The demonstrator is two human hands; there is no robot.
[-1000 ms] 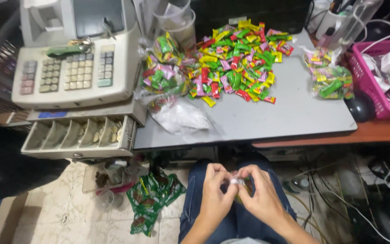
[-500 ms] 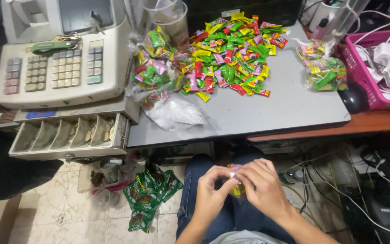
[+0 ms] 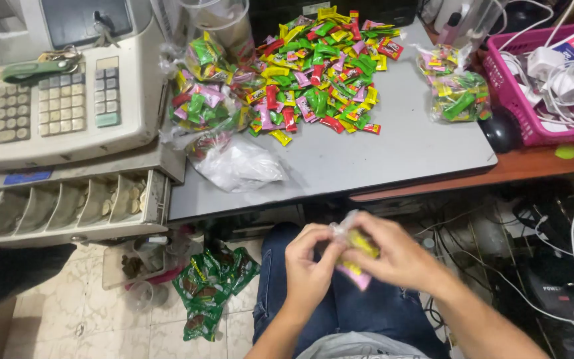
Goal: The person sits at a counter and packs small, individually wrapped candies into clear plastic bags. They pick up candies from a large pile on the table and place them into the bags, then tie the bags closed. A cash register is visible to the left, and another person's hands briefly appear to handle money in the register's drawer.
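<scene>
A small clear bag of sweets (image 3: 353, 256) is pinched between left hand (image 3: 310, 266) and right hand (image 3: 393, 256), both closed on it over the lap, apparently for close handling. Loose sweets (image 3: 320, 73) are heaped beyond the hands on the surface (image 3: 406, 153).

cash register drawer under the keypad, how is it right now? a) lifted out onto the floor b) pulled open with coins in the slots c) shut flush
b: the cash register drawer sticks out below the keypad, and coins show in its right-hand slots.
</scene>
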